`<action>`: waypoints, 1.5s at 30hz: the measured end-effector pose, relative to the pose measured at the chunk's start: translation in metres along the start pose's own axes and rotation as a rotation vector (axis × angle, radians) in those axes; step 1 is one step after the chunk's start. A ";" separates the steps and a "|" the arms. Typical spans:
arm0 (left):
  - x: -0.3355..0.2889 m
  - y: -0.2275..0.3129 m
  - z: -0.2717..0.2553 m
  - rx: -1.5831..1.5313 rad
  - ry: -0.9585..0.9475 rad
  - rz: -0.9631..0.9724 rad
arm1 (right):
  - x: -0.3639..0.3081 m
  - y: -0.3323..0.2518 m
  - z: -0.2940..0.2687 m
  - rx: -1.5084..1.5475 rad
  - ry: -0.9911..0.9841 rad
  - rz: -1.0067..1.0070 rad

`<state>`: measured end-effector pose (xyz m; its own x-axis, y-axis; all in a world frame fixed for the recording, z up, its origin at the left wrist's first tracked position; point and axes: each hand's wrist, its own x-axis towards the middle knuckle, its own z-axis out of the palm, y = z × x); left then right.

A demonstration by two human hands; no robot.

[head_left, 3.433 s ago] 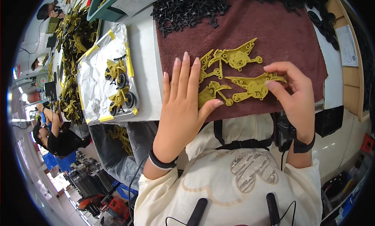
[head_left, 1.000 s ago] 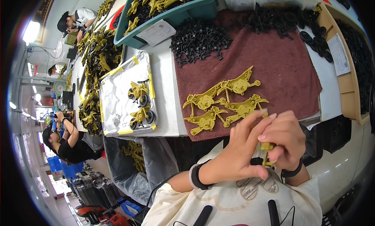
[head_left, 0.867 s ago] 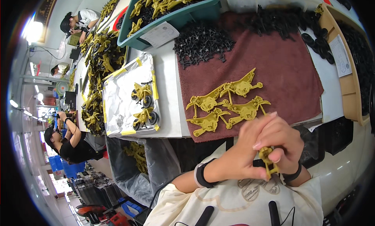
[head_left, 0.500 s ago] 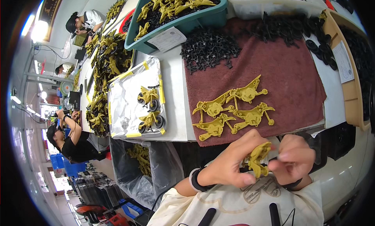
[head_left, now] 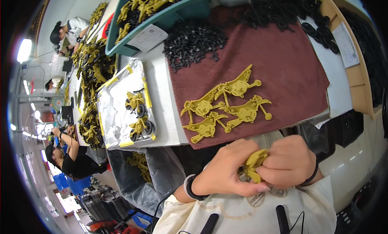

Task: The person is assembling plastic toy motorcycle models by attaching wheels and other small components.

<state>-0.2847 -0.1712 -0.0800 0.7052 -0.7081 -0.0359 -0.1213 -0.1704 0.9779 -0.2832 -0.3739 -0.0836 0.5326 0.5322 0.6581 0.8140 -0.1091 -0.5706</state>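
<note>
Left fingers (head_left: 249, 188) pinch a yellow piece (head_left: 254, 164), half hidden; whether right fingers (head_left: 275, 174) grip it, I can't tell.

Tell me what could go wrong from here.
The left hand holds a yellow part beyond the near edge of the maroon towel, with the right hand curled against it; a slip might drop it clear of the table. The lower-left yellow piece lies near that edge, so a passing forearm could nudge it off.
</note>
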 end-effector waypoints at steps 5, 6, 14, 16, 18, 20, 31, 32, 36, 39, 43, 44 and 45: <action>-0.007 0.000 0.006 0.105 0.099 0.048 | -0.006 0.003 0.008 0.107 0.077 -0.035; -0.008 0.007 0.001 0.136 0.037 -0.030 | -0.009 0.003 0.010 0.106 0.075 -0.022; -0.007 0.012 0.010 0.283 0.160 0.000 | -0.021 0.003 0.014 0.128 0.182 0.061; -0.006 0.009 0.016 0.325 0.305 0.077 | -0.019 0.004 0.018 0.130 0.225 0.063; -0.004 0.008 0.020 0.343 0.353 0.109 | -0.020 0.004 0.020 0.135 0.268 0.063; -0.002 0.007 0.020 0.401 0.427 0.137 | -0.019 0.006 0.020 0.131 0.261 0.086; -0.010 -0.015 -0.016 -0.061 0.785 0.283 | -0.023 0.037 -0.028 0.218 0.792 0.865; -0.008 -0.017 -0.014 0.000 0.792 0.317 | -0.023 0.046 -0.032 0.209 0.763 0.905; -0.012 -0.022 -0.014 -0.037 0.792 0.312 | -0.025 0.061 -0.025 0.116 0.705 0.969; -0.009 -0.022 -0.013 0.005 0.798 0.324 | -0.030 0.071 -0.021 0.192 0.710 0.971; -0.004 -0.020 -0.007 0.002 0.778 0.342 | -0.026 0.065 -0.023 -0.056 0.585 1.095; -0.002 -0.019 -0.007 -0.023 0.762 0.337 | -0.023 0.061 -0.021 -0.381 0.517 1.003; -0.002 -0.020 -0.007 -0.023 0.761 0.337 | -0.022 0.056 -0.021 -0.698 0.438 0.893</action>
<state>-0.2787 -0.1615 -0.0981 0.9143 -0.0607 0.4005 -0.4019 -0.0123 0.9156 -0.2446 -0.4092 -0.1197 0.8931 -0.2756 0.3556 -0.0019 -0.7927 -0.6095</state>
